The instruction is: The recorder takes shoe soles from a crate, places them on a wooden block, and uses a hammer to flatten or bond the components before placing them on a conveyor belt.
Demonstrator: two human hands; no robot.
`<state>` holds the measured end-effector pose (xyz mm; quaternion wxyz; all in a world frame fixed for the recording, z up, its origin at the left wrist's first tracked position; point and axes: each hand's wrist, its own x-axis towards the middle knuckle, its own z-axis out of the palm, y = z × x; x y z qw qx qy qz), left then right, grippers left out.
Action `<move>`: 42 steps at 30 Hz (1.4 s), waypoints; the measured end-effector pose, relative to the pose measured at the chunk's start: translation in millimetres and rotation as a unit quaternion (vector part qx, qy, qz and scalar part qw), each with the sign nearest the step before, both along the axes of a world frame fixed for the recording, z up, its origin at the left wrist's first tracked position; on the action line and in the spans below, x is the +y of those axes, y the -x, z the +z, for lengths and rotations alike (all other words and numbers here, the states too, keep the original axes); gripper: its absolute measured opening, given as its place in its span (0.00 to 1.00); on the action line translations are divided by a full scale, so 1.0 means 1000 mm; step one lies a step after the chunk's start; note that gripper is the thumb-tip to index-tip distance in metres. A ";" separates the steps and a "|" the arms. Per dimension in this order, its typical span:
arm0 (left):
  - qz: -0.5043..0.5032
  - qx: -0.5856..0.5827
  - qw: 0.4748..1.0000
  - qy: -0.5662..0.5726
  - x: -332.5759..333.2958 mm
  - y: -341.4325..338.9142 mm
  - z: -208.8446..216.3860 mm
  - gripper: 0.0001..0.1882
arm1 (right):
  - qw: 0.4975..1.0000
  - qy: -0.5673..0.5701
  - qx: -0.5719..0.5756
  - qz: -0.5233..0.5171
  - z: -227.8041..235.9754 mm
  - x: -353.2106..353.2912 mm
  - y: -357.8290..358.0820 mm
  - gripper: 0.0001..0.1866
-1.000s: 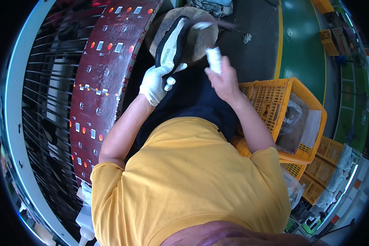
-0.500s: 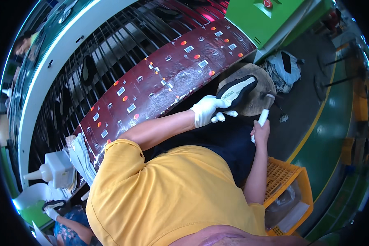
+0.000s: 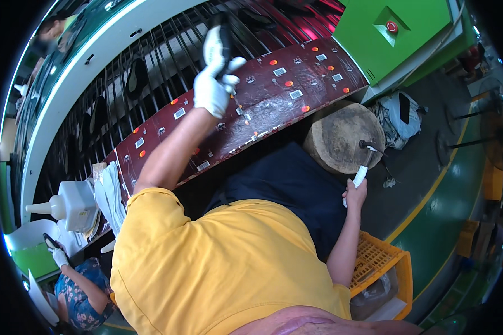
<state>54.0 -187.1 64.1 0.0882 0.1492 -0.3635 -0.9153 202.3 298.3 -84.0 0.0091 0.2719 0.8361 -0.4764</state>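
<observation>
My left hand, in a white glove, is raised over the rail of the roller conveyor. Its fingers close round one end of a black shoe with a pale bottom, which points away over the metal rods and is slightly blurred. Lower on the right, my bare right hand grips a hammer by its white-wrapped handle. The dark hammer head lies at the right part of a round wooden block, whose top holds nothing else.
Several black shoes, one a dark shoe, lie on the conveyor rods behind the red sticker-covered rail. A green machine housing stands far right, a yellow crate near right. A white squeeze bottle and a co-worker's gloved hand are left.
My left hand has carried the shoe from above the wooden block up and left, over the conveyor rods. My right hand still holds the hammer in nearly the same place.
</observation>
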 end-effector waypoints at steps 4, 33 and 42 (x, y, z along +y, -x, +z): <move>0.093 -0.041 0.993 0.061 -0.091 0.047 -0.043 0.15 | 1.000 0.000 0.005 -0.008 0.000 -0.001 -0.002 0.12; -0.200 -0.110 0.971 -0.069 -0.044 0.232 -0.107 0.41 | 0.997 -0.064 0.005 -0.043 0.002 -0.029 -0.009 0.22; -0.196 -0.125 0.947 -0.222 0.011 0.319 -0.106 0.51 | 0.997 -0.063 -0.008 -0.054 0.002 -0.032 -0.015 0.21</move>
